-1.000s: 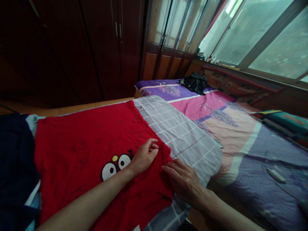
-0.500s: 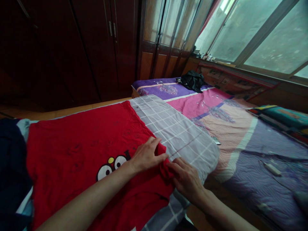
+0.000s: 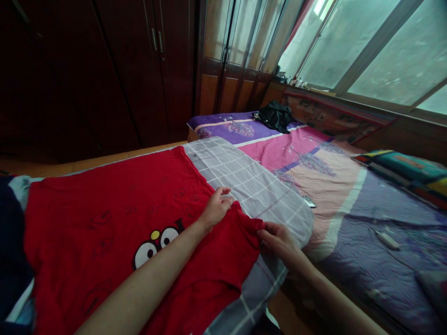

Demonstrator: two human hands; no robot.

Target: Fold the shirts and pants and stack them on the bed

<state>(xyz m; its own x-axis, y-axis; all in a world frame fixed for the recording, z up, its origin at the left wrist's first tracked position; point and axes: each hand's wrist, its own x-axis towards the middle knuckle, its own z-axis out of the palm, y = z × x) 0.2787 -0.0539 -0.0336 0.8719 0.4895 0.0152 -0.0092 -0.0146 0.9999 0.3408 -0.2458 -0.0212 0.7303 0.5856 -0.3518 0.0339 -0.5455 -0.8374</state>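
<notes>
A red T-shirt (image 3: 115, 195) with a cartoon print of big white eyes and a yellow dot lies spread over a grey checked cloth. My right hand (image 3: 279, 237) pinches the corner of its sleeve at the right, between thumb and fingers, and the sleeve stretches flat toward it. Beside the sleeve's upper edge, my left hand (image 3: 216, 209) rests against the shirt, thumb and fingers apart. My left forearm crosses over the print and covers part of it.
Grey checked bedding (image 3: 244, 172) lies under the shirt. Dark blue clothing (image 3: 12, 242) sits at the left edge. Beyond stands a bed with a multicoloured quilt (image 3: 314, 186), holding a black garment (image 3: 274, 116), a phone-like object (image 3: 309, 202) and a white device with a cord (image 3: 388, 241). Wardrobes (image 3: 146, 83) line the back.
My right hand has moved right, drawing the bunched sleeve out flat. My left hand has shifted up and left, and its fingers have let go of the bunched cloth. The view has turned slightly.
</notes>
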